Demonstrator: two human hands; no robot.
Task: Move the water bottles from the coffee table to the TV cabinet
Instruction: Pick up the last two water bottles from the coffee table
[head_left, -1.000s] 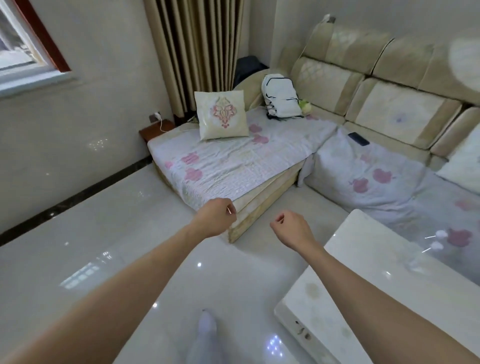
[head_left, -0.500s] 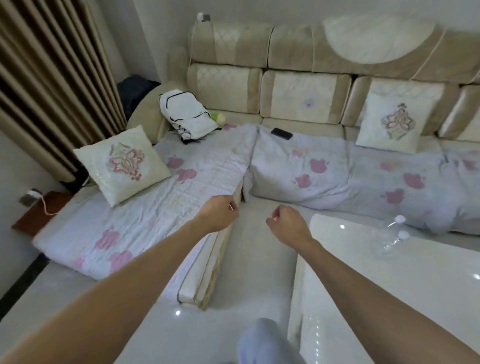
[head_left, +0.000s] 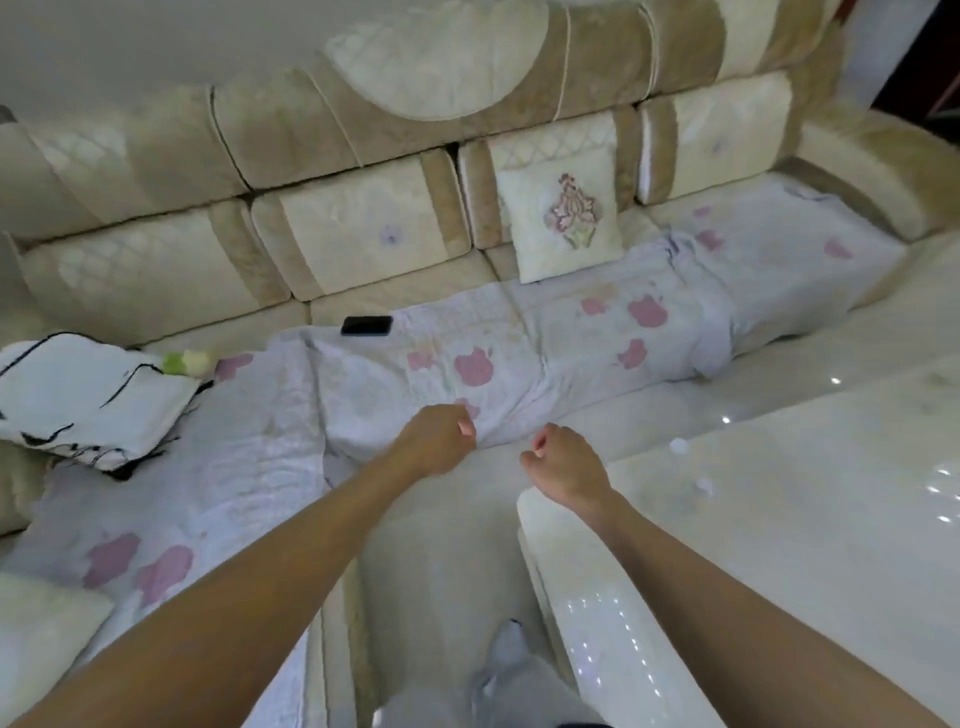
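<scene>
Two clear water bottles stand on the glossy white coffee table (head_left: 810, 561) at the right. They are blurred, and mostly their white caps show: one bottle (head_left: 678, 446) near the table's far left edge, the other bottle (head_left: 704, 486) just behind it to the right. My right hand (head_left: 565, 464) is curled into a loose fist over the table's near left corner, a short way left of the bottles, holding nothing. My left hand (head_left: 441, 439) is also a loose empty fist, in front of the sofa seat. The TV cabinet is out of view.
A beige sofa (head_left: 363, 228) with a pink-flowered cover runs across the back and left. On it lie a black phone (head_left: 365, 325), an embroidered pillow (head_left: 566, 218) and a white bag (head_left: 78, 395). A narrow strip of floor (head_left: 441, 561) separates sofa and table; my leg (head_left: 511, 670) is there.
The view has swung to the right, from the window wall and curtain to the sofa back and coffee table. The bottles have come closer. Both fists keep their pose in front of me.
</scene>
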